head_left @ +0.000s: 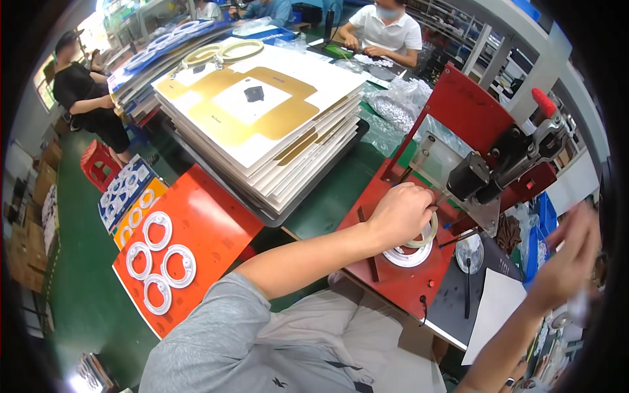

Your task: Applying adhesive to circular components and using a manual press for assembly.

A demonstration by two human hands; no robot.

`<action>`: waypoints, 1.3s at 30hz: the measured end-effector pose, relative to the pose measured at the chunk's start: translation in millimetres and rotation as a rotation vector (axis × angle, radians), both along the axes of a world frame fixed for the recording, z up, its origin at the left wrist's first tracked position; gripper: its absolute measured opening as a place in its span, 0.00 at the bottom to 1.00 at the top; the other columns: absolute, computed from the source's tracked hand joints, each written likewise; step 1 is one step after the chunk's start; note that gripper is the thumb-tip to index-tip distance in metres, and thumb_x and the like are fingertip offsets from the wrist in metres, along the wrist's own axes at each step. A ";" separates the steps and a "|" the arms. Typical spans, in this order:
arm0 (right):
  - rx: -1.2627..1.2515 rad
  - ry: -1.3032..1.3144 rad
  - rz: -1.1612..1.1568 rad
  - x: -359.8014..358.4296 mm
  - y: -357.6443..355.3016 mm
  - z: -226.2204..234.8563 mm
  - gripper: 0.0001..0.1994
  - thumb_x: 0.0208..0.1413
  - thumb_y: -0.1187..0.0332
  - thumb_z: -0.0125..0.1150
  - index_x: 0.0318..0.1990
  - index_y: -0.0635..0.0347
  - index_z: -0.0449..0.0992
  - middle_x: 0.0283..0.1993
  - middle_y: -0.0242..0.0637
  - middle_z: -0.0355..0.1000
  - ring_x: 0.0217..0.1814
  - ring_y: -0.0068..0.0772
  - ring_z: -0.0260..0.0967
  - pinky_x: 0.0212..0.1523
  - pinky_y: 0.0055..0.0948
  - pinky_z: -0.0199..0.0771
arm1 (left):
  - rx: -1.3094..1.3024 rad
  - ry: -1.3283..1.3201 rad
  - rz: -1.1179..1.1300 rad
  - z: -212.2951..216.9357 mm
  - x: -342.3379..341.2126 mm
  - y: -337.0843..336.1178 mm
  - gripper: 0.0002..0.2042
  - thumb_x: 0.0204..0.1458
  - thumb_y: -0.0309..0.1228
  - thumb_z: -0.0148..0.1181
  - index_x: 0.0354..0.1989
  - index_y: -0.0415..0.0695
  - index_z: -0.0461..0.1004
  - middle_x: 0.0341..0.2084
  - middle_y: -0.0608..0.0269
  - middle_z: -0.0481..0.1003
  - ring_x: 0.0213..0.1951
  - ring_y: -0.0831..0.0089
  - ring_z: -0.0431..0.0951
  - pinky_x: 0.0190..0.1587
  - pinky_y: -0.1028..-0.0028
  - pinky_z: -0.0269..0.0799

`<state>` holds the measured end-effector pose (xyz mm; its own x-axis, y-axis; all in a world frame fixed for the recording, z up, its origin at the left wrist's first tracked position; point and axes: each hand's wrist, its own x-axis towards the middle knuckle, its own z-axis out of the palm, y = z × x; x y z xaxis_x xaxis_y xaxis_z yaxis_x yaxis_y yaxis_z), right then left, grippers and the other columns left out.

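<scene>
My left hand (405, 211) reaches into a red press fixture (406, 288), fingers curled closed on the upper edge of a cream-coloured ring (428, 234). Just under that ring, a white ring (407, 258) lies on the fixture's red base; my hand and the cream ring cover part of it. A clear plate (438, 157) and the black toggle clamp (468, 175) with its red-tipped lever (542, 103) stand above and right of the hand. Off to the right, my right hand (569, 259) is raised and smeared by motion, so its grip is unclear.
Left of me, an orange-red board (216, 203) carries several white rings (180, 266). A tall stack of white sheets (308, 72) bears cream rings (240, 50). White paper (495, 314) and a blue bin (545, 219) are at right. A masked person (386, 33) works opposite.
</scene>
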<state>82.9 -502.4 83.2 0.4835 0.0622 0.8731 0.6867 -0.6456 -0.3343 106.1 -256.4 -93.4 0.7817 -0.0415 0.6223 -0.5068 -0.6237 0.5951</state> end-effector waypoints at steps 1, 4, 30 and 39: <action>-0.021 0.023 -0.115 -32.5 11.0 -30.4 0.13 0.74 0.67 0.54 0.40 0.66 0.82 0.26 0.28 0.71 0.22 0.15 0.62 0.24 0.18 0.58 | -0.009 -0.030 -0.041 3.0 3.7 -9.8 0.08 0.54 0.29 0.64 0.31 0.34 0.81 0.29 0.46 0.80 0.38 0.47 0.80 0.46 0.53 0.74; -0.019 0.639 0.169 -55.8 35.2 -96.3 0.14 0.72 0.67 0.55 0.46 0.70 0.82 0.37 0.40 0.81 0.32 0.24 0.77 0.35 0.25 0.75 | -0.016 -0.042 -0.068 3.9 4.5 -8.5 0.08 0.53 0.28 0.65 0.31 0.34 0.81 0.28 0.46 0.80 0.36 0.47 0.80 0.45 0.53 0.75; 0.462 0.572 0.263 29.6 111.3 -170.7 0.10 0.65 0.71 0.66 0.43 0.73 0.84 0.41 0.37 0.82 0.42 0.22 0.73 0.48 0.25 0.72 | -0.209 -0.001 -0.183 -1.8 8.6 -4.4 0.06 0.52 0.21 0.57 0.31 0.31 0.78 0.30 0.40 0.80 0.38 0.41 0.80 0.44 0.50 0.76; 0.479 0.711 0.281 33.3 100.4 -168.2 0.12 0.68 0.68 0.64 0.47 0.73 0.81 0.41 0.35 0.81 0.41 0.21 0.73 0.46 0.24 0.73 | -0.337 0.162 -0.261 7.6 6.0 1.3 0.08 0.55 0.23 0.58 0.39 0.32 0.80 0.32 0.40 0.81 0.37 0.41 0.82 0.41 0.53 0.77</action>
